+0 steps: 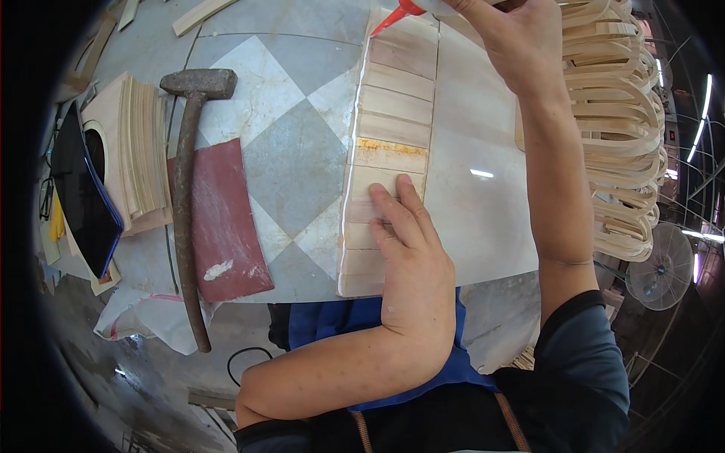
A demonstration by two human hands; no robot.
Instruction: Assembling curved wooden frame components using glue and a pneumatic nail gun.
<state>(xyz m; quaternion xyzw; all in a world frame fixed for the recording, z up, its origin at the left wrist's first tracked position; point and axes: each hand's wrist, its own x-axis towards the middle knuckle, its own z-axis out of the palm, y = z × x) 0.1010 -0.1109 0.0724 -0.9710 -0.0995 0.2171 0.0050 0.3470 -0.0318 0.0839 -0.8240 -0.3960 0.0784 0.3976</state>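
A long panel of pale wooden slats lies on the table, running away from me. One slat has a yellow-orange stain. Along the panel's left edge runs a line of white glue. My left hand rests on the near part of the panel, fingers stretched out and holding nothing. At the far end, my right hand grips a glue bottle, whose red nozzle points down at the left edge where the white line reaches. Most of the bottle is cut off by the picture's top.
A hammer lies left, across a dark red sheet with a white smear. Beyond it stand stacked wooden pieces and a black, blue-edged panel. Bent wooden loops pile up at right, near a fan. The tiled tabletop ends before me.
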